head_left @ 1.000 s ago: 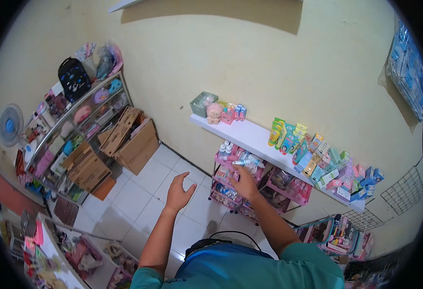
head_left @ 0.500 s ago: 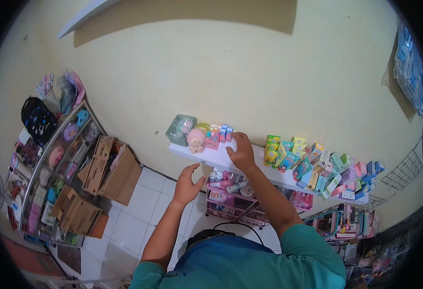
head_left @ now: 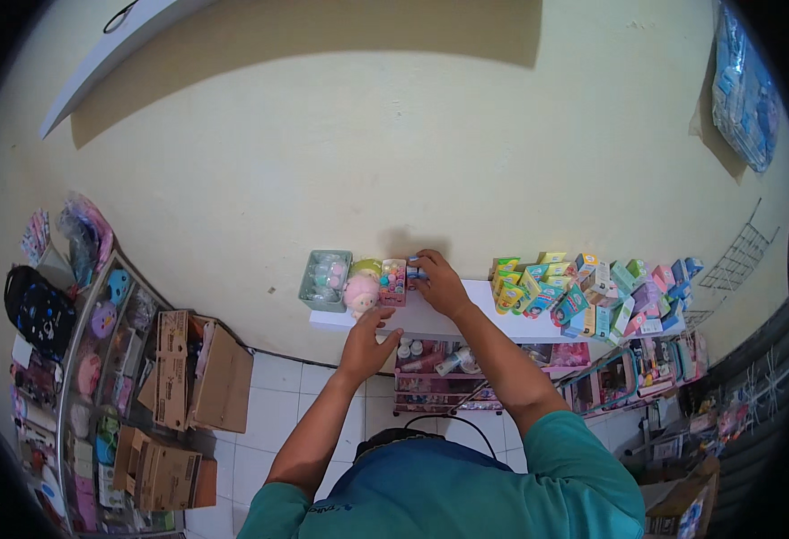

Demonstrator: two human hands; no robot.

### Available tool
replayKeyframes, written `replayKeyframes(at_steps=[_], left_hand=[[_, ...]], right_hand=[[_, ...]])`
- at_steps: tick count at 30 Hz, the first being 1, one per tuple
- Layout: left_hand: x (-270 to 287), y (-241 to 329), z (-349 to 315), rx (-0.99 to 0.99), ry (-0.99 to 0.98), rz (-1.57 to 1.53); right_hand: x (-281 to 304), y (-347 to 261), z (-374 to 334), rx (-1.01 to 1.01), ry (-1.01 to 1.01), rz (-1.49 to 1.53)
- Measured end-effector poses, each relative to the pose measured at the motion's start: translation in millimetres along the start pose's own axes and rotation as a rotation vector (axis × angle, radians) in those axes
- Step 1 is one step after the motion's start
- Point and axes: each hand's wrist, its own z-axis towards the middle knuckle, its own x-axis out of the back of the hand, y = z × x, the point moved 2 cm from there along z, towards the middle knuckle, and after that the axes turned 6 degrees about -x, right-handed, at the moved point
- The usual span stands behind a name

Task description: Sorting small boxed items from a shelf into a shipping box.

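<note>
A white wall shelf [head_left: 466, 332] runs in front of me. At its left part, my right hand [head_left: 439, 284] has its fingers and thumb around small blue-and-white boxes [head_left: 413, 272], partly hidden by the fingers. Beside them stands a pink box [head_left: 393, 283] with small colourful round pieces. A pink plush toy [head_left: 361, 295] sits left of that box, with a yellow-green item [head_left: 366, 268] behind it. My left hand [head_left: 369, 346] is open with fingers stretched, just below the plush toy and at the shelf's front edge. Nothing shows in it. A green basket [head_left: 307, 292] with clear round items stands at the shelf's left end.
Yellow and green tubes [head_left: 510, 293] and several small cartons [head_left: 628, 301] crowd the shelf's right half. Under it is a pink rack [head_left: 412, 392] with bottles. Cardboard boxes [head_left: 221, 386] stand before a glass display case [head_left: 89, 359] at left. Another white shelf [head_left: 116, 54] hangs above.
The view has tilted and shifted. My right hand has moved left onto the small blue-and-white boxes. My left hand has come up close to the shelf edge near the plush toy.
</note>
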Motion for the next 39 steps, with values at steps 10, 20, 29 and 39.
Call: replayKeyframes(at_steps=[10,20,29,39], left_hand=[[-3.9,-19.8,-4.3,-0.031,-0.127,-0.056],[-1.0,-13.2,-4.2,-0.029,-0.137,-0.12],[-15.9,-2.1,-17.1,-0.021,-0.385,-0.391],[-28.3,-6.0,-24.2,0.177,-0.525,-0.628]], right_hand=[[4.6,-9.9,1.4,-0.029,-0.078,-0.081],[21.0,-21.8,-37.9,-0.161,0.163,-0.04],[46.2,-78.1,-108.4,-0.508,-0.268,0.374],[42.0,-74.3,-127.4,-0.673,-0.312,0.612]])
